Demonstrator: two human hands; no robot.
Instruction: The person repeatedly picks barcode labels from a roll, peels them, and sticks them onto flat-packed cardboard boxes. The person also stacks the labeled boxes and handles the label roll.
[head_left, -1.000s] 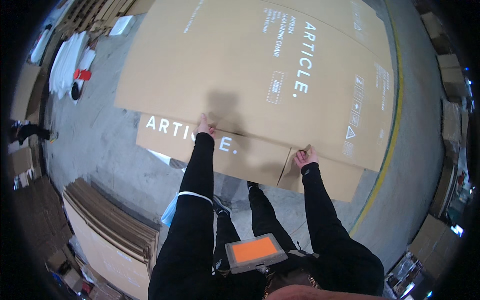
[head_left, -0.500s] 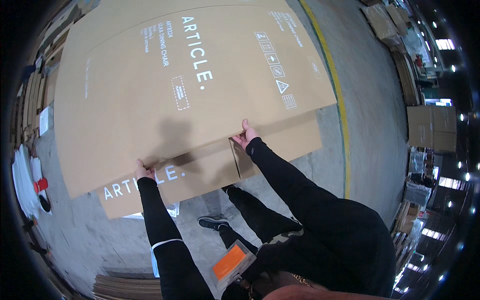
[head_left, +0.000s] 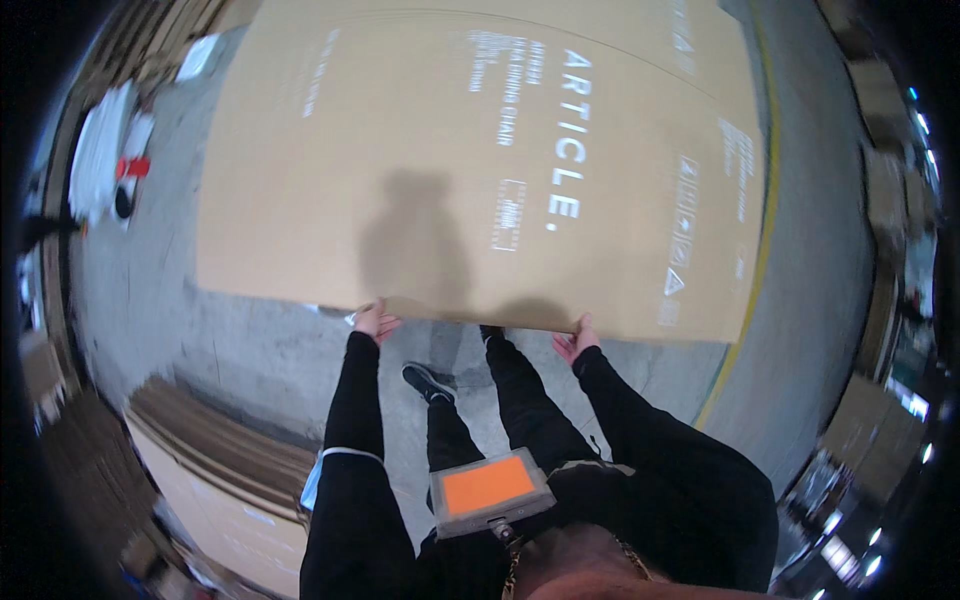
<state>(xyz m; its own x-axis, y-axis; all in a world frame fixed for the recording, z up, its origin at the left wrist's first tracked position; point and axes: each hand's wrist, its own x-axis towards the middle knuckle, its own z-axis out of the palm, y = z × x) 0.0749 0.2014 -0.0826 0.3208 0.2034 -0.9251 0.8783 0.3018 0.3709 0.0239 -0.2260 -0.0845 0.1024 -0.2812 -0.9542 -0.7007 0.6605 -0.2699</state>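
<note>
A big flat brown cardboard sheet [head_left: 420, 130] with white print fills the upper part of the head view. Its near edge runs across in front of my legs. My left hand [head_left: 376, 322] grips that edge left of the middle, thumb on top and fingers underneath. Farther right, my right hand [head_left: 576, 341] holds the same edge in the same way. Shadows fall on the cardboard between and above my hands. What lies beneath the sheet is mostly hidden; a small white bit shows under the edge beside my left hand.
A stack of flat cardboard [head_left: 230, 440] stands at the lower left. White sheets [head_left: 98, 150] and a red object [head_left: 132, 168] lie on the concrete floor at the far left. A yellow floor line [head_left: 768, 200] runs along the right. Beyond it are cartons [head_left: 872, 432].
The cardboard sheet has turned and shifted right, with both hands on its edge. The second printed cardboard piece below it no longer shows. My view has swung, bringing the lower-left stack into fuller view.
</note>
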